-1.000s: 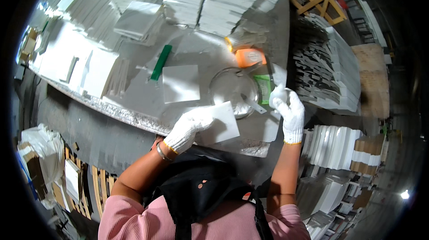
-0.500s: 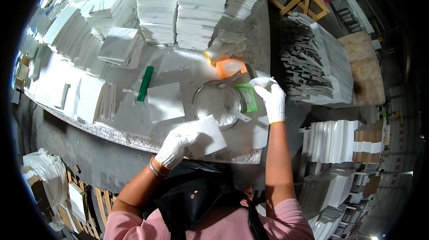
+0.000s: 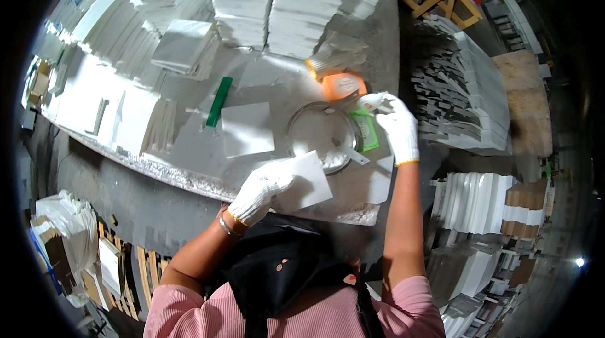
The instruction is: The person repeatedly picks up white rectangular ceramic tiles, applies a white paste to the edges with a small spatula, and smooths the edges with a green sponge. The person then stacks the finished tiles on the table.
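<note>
My left hand [image 3: 261, 193], in a white knit glove, is closed on the edge of a square white tile [image 3: 307, 182], tilted over the table's near edge. Beyond it stands a round metal pan [image 3: 290, 136] with white material inside. One scraper [image 3: 356, 154] leans out of the pan's near right side; another scraper [image 3: 345, 101] crosses its far rim. Beside the pan's far right, my gloved right hand [image 3: 398, 129] has its fingers pinched around something small and whitish that I cannot make out. Below those fingers lies a green packet [image 3: 367, 131].
An orange pack [image 3: 343, 87] and a spare glove [image 3: 334, 59] lie behind the pan. A second square tile [image 3: 247, 130] and a green strip [image 3: 218, 102] are left of it. Tall stacks of white slabs [image 3: 242, 4] line the table's back. Offcuts [image 3: 441, 86] are piled at right.
The view has shifted, so the table and its things sit farther right and slightly higher. My right fingers have turned a little with the small whitish thing. My left hand keeps the tile.
</note>
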Tool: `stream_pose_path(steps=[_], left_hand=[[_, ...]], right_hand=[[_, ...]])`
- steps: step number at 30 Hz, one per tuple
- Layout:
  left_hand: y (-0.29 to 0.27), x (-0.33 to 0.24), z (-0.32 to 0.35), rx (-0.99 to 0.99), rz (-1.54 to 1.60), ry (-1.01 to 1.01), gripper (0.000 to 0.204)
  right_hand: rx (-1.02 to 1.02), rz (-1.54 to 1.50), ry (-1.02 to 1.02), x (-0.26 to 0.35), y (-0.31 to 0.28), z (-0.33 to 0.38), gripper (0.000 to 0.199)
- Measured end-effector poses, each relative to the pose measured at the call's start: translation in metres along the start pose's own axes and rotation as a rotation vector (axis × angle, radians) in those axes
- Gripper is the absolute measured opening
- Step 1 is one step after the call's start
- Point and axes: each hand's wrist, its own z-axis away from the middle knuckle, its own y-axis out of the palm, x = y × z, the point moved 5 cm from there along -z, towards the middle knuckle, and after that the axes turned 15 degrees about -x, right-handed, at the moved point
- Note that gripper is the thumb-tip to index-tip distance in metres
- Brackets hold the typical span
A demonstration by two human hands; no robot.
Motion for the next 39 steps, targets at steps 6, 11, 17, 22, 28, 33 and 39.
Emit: stream_pose_path(steps=[6,11,17,22,28,33,39], left_hand=[[-0.006,0.007,-0.003,0.010,0.023,0.013,0.051],[-0.002,0.004,-0.004,0.018,-0.023,0.056,0.051],[0.002,0.000,-0.001,0.031,-0.010,0.071,0.049],[0.002,0.000,-0.002,0.046,-0.010,0.086,0.050],[0.001,0.001,-0.001,0.042,-0.005,0.070,0.049],[0.001,0.001,-0.002,0.044,-0.011,0.105,0.051],[0.001,0.001,-0.003,0.047,-0.015,0.089,0.051]], right_hand=[[-0.059,0.271,-0.133,0.080,-0.024,0.078,0.028],[0.086,0.301,-0.152,0.081,-0.009,0.106,0.032],[0.112,-0.007,0.191,0.066,-0.006,0.102,0.025],[0.166,-0.154,0.297,0.064,0.003,0.101,0.025],[0.202,-0.210,0.464,0.070,0.000,0.105,0.026],[0.161,-0.285,0.433,0.086,-0.011,0.111,0.026],[0.156,-0.278,0.345,0.099,-0.012,0.117,0.022]])
